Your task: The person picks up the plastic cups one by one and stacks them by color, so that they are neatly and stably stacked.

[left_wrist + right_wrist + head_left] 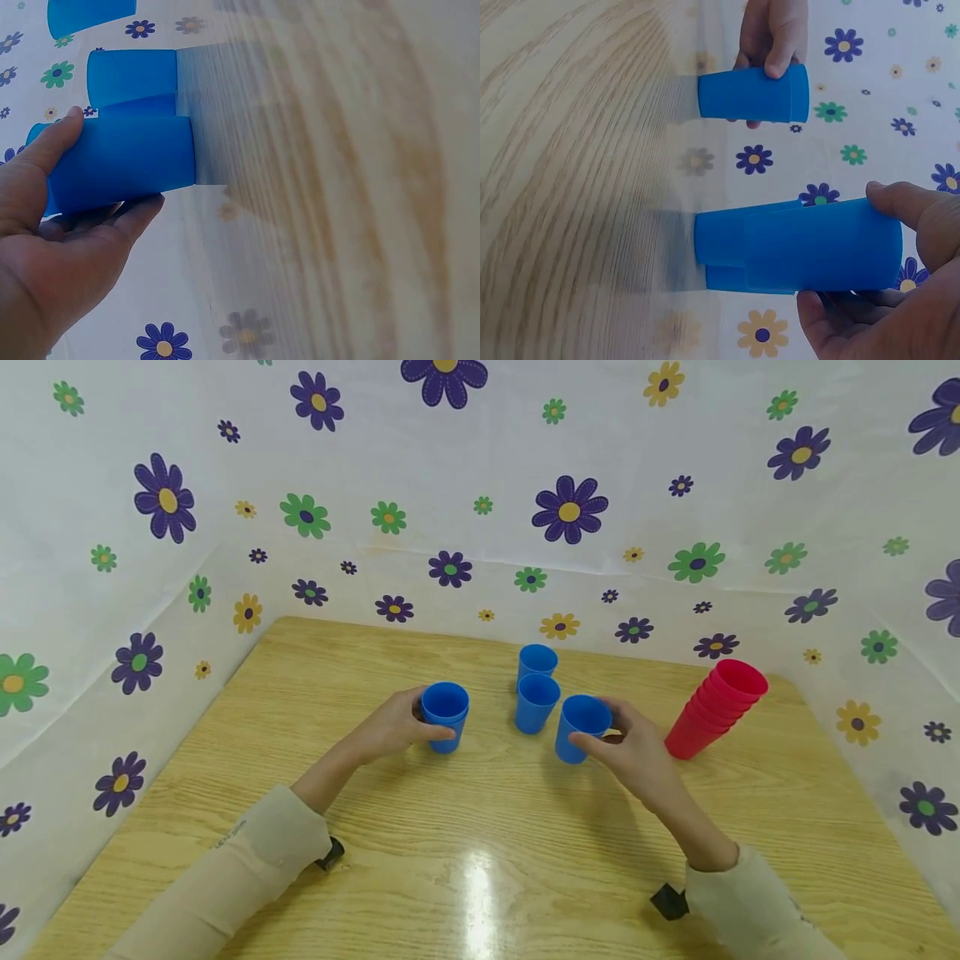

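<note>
Clasping blue cups (446, 703) (577, 722) are both hands (396, 727) (641, 756): left, two seemingly nested; right, one.

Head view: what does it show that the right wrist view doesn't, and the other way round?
Only the head view shows the stack of red cups and the pale sleeves.

Only the right wrist view shows, side-on, the base of the right hand's blue cup raised off the table.

Both show the two hands, the left hand gripping nested blue cups, two more blue cups, the table and flowered cloth.
</note>
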Tool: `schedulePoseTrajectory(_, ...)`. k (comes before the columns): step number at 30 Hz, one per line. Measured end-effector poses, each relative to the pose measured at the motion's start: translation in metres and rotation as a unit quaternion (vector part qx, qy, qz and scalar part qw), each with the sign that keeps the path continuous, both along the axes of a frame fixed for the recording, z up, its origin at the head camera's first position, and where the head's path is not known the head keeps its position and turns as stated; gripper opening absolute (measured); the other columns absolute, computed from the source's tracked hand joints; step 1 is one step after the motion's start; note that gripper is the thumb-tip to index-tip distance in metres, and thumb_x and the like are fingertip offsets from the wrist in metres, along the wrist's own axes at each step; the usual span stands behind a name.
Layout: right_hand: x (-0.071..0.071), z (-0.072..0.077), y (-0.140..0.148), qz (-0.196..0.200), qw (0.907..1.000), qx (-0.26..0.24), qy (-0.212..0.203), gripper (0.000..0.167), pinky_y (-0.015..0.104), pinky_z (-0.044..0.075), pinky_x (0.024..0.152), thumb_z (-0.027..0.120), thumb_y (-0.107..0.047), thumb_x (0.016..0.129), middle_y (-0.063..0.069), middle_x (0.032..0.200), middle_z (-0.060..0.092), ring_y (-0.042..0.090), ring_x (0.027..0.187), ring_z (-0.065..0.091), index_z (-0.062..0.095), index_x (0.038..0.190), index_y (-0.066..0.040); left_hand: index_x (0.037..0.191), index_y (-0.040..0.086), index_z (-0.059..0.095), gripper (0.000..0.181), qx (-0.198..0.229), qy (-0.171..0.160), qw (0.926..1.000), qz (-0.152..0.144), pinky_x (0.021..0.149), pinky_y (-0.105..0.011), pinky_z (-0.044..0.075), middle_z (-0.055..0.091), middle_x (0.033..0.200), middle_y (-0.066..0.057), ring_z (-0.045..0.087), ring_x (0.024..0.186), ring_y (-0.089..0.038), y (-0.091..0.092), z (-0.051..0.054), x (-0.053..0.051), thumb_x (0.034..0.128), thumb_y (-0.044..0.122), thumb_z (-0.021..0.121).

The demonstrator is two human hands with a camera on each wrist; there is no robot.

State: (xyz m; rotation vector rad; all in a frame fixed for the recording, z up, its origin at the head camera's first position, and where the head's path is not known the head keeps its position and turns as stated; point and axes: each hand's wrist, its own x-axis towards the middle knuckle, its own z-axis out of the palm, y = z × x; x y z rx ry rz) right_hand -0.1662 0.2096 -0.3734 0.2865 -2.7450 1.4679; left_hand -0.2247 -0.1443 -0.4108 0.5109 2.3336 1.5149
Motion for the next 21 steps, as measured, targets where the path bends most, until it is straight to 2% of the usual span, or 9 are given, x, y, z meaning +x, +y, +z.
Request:
schedulePoseTrajectory(9,-0.002,0.002,-0.015,0.018,0.9998,-0.003,0.005,0.068,0.042,0.058,0.094,0.079,-0.025,0.094,0.023,0.136,0.061,0.039,0.119,0.063,0.047,0.147,0.004,0.150,0.000,0.046,0.067,0.002,0.002,1.0000,-0.002,0.111,-0.054,0.044,0.058,0.142,-0.019,0.056,0.130,-0.037,0.000,0.000,0.000,0.0942,0.018,0.078)
schedulePoseTrajectory(21,-0.008,0.007,-0.038,0.047,0.9984,-0.031,0.011,0.069,0.046,0.058,0.093,0.080,-0.021,0.093,0.022,0.139,0.061,0.039,0.119,0.064,0.047,0.149,0.003,0.150,0.000,0.045,0.068,-0.007,0.004,1.0000,0.002,0.110,-0.055,0.044,0.058,0.142,-0.019,0.056,0.131,-0.037,0.001,0.001,0.001,0.0944,0.019,0.078)
